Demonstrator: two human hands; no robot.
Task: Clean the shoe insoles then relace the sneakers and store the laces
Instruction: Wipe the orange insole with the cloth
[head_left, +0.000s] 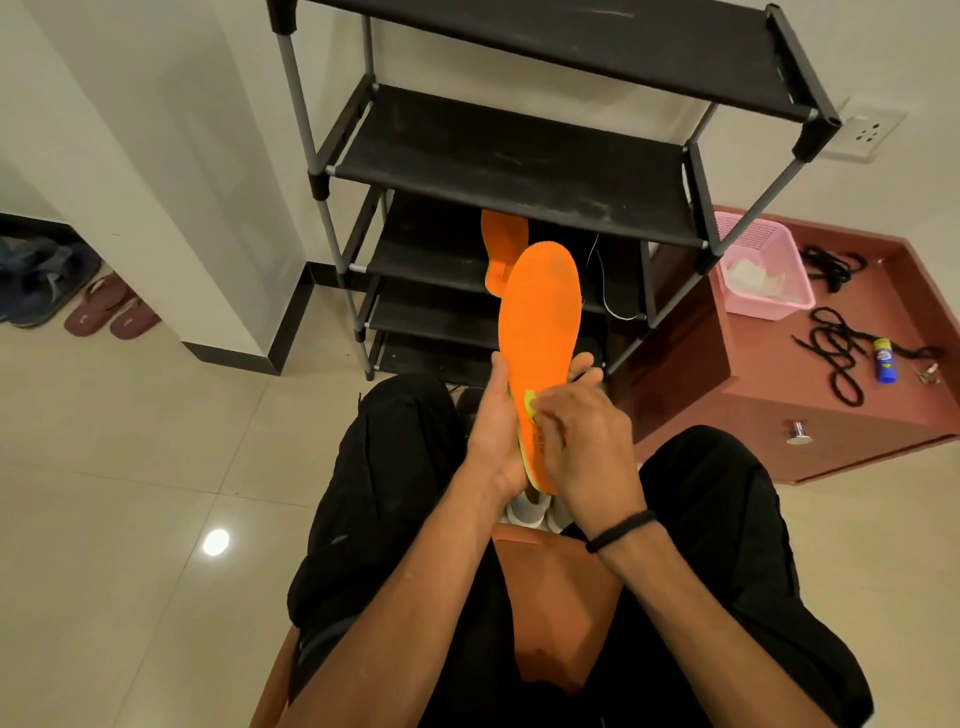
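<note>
Insole held upright before the shoe rack (509, 171).
Left hand (493, 436) grips the orange insole (540, 322) at its heel; right hand (587, 436) pinches its surface. Second insole (501, 244) lies on a rack shelf.

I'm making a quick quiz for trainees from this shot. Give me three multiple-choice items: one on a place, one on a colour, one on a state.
1. Where is the second insole?
A. on the shoe rack
B. in the pink basket
C. on the floor

2. What colour are the laces on the cabinet?
A. white
B. black
C. orange

3. How is the held insole held?
A. left hand only
B. right hand only
C. both hands

Answers: 1 A, it lies on a rack shelf; 2 B, dark cords lie beside the basket; 3 C, both hands grip its heel end.
</note>
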